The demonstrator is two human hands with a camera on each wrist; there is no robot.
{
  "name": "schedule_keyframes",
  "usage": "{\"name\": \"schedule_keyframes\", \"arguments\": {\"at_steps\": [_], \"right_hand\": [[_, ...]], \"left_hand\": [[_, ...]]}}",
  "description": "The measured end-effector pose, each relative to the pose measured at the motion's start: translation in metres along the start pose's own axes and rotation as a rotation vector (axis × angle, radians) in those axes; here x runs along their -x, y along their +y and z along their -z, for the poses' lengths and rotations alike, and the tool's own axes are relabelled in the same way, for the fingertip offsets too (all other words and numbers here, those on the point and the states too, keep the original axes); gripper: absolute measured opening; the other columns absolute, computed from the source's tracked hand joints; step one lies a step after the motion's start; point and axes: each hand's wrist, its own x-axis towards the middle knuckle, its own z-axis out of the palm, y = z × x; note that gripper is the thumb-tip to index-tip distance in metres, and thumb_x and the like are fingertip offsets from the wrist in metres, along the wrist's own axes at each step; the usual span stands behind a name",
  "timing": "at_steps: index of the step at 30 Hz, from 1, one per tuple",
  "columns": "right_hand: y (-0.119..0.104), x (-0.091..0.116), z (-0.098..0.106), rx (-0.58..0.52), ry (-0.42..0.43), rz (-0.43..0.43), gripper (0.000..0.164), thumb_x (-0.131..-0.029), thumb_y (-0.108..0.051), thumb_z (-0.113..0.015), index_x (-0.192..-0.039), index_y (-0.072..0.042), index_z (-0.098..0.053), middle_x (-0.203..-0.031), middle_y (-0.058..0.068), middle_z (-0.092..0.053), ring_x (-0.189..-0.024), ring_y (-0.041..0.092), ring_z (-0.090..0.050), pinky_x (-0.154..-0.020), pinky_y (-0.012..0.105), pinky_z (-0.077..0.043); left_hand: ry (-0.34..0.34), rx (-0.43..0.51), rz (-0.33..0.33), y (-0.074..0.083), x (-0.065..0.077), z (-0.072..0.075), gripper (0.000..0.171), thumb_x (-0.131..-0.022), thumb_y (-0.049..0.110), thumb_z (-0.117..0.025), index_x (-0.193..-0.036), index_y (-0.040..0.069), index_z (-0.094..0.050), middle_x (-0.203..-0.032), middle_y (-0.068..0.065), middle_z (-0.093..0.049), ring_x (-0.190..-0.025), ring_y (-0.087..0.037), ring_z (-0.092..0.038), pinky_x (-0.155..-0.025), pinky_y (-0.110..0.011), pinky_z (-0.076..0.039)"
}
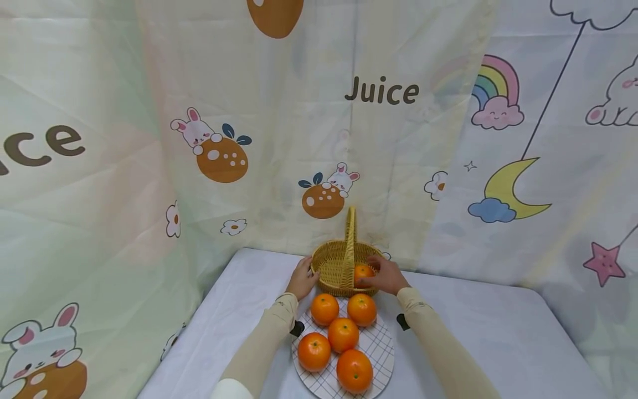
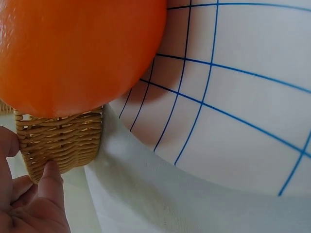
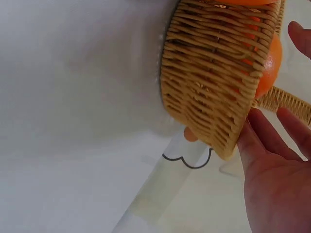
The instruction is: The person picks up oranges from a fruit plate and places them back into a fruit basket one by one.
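A yellow wicker basket (image 1: 331, 265) with a tall arched handle stands at the table's back edge, behind the oranges. Inside it, on the right, lies an orange (image 1: 363, 274), which shows over the rim in the right wrist view. My left hand (image 1: 302, 279) grips the basket's left end, with a finger (image 2: 51, 184) against the woven side. Around the orange in the basket, my right hand (image 3: 279, 179) has its fingers spread; the thumb stands apart from the fruit and a fingertip is right at the rim. On a round plate (image 1: 381, 354) sit several more oranges (image 1: 343, 334).
The plate has a white surface with a blue grid and lies in front of the basket, between both forearms. A white cloth covers the table (image 1: 463, 332). Printed curtains (image 1: 279, 166) hang close behind the basket and along the left side.
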Motion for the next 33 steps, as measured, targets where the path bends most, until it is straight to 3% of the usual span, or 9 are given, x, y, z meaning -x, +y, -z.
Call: {"name": "schedule_keyframes", "arguments": {"at_steps": [11,21,27,33], "right_hand": [[0.005,0.050,0.012,-0.068,0.056,0.115,0.068,-0.077,-0.033,-0.084,-0.131,-0.004,-0.054,-0.126,0.020,-0.060,-0.113,0.036,-0.058,-0.098,0.050,-0.049],[-0.018,0.097,0.017,-0.099,0.087,0.157,0.066,-0.073,-0.030,-0.087,-0.129,-0.012,-0.058,-0.123,0.003,-0.062,-0.111,0.025,-0.061,-0.095,0.038,-0.052],[-0.032,0.120,0.015,-0.160,0.077,0.159,0.064,-0.072,-0.029,-0.088,-0.127,-0.018,-0.059,-0.121,-0.003,-0.063,-0.112,0.020,-0.060,-0.094,0.033,-0.052],[-0.037,0.143,0.003,-0.227,0.013,0.172,0.069,-0.072,-0.034,-0.087,-0.130,-0.013,-0.058,-0.127,0.005,-0.061,-0.115,0.023,-0.059,-0.093,0.031,-0.052]], "left_hand": [[-0.011,-0.006,-0.003,-0.007,0.004,0.001,0.057,-0.097,0.010,-0.059,-0.145,-0.009,-0.036,-0.151,-0.024,-0.031,-0.133,-0.037,-0.041,-0.100,-0.045,-0.048],[-0.005,-0.009,-0.007,-0.003,0.005,-0.001,0.056,-0.098,0.011,-0.057,-0.145,-0.010,-0.035,-0.151,-0.024,-0.031,-0.134,-0.037,-0.040,-0.101,-0.044,-0.048],[-0.005,0.000,-0.017,-0.003,0.003,-0.002,0.057,-0.098,0.010,-0.058,-0.146,-0.010,-0.034,-0.152,-0.025,-0.029,-0.133,-0.037,-0.041,-0.101,-0.044,-0.047],[0.003,-0.003,-0.018,-0.005,0.001,-0.003,0.057,-0.097,0.010,-0.058,-0.145,-0.010,-0.035,-0.151,-0.025,-0.030,-0.133,-0.038,-0.042,-0.100,-0.044,-0.048]]}}
